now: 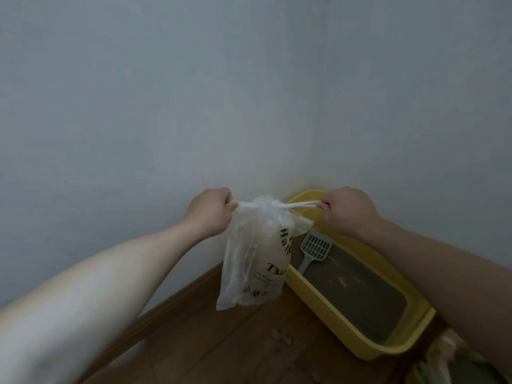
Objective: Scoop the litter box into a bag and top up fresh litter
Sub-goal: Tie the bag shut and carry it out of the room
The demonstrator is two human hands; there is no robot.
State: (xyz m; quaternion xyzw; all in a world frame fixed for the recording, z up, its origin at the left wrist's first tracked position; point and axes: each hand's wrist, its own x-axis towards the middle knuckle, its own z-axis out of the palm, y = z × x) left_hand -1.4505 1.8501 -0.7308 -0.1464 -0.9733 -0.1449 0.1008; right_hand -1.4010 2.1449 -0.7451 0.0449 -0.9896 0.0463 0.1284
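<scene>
Both arms reached forward toward a room corner, and between them hung a translucent white plastic bag (253, 261) with black lettering, only partly readable. The left hand (212, 210) was curled into a fist that gripped one gathered handle at the bag's mouth, while the right hand (346, 210) was likewise closed and pinched the other handle, drawn out into a taut white strip between the two fists. The bag dangled in the air above the wooden floor (221, 347), its lower part hanging just in front of the near end of the yellow litter box (346, 325). That box sat on the floor against the pale wall (249, 92), holding dark grey litter. A grey-blue slotted scoop (314, 250) lay inside it at the far end, its handle resting toward the box's rim. A few small pale bits (279, 338) lay scattered on the floor beneath the bag.
</scene>
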